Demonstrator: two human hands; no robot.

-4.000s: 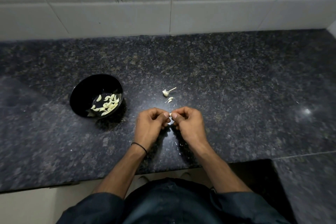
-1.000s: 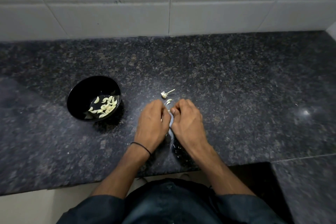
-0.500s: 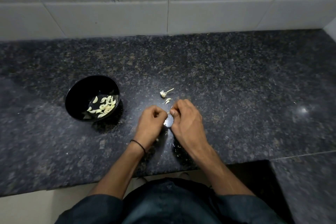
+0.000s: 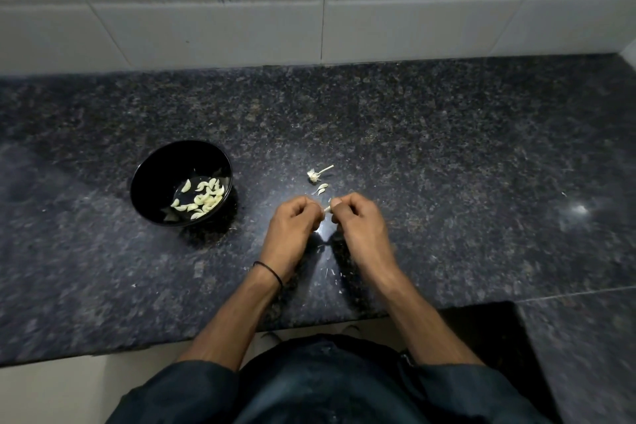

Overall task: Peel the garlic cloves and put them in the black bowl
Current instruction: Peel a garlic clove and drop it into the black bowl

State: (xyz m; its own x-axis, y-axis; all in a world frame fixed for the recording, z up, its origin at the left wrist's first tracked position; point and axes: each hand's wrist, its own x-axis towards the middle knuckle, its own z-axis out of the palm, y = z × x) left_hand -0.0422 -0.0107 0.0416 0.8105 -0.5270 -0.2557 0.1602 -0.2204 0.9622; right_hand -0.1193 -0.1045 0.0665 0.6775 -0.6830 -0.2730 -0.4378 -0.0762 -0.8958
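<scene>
**Clerk:** Item 1, garlic clove. Location?

**Checker:** Held above the countertop, about midway along its length and nearer the front edge than the wall edge. Only a pale sliver shows.

**Clerk:** Grip?

**Checker:** Left hand and right hand are both curled, fingertips pinching opposite ends of the clove. The left wrist wears a dark wristband.

**Clerk:** Orientation?

**Checker:** The long axis runs roughly left to right, parallel to the front edge, with the right end tipped slightly toward the wall. Too small to tell which end is the tip and which the root.

**Clerk:** Item 2, black bowl.

**Checker:** Upright, toward the left edge, well apart from the hands. It holds peeled cloves heaped on the side nearer the hands.

**Clerk:** Item 3, loose matter.

**Checker:** A stem remnant and pale scraps, just beyond the hands toward the wall.

**Clerk:** Handling note for the peel?

**Checker:** As a judgement, one hand should hold the clove steady. The other should lift the skin with a nail at one end and strip it along the long axis. Light pressure is best, since the clove is small and could slip. The skin drops clear of the bowl before the clove is carried left.
</scene>
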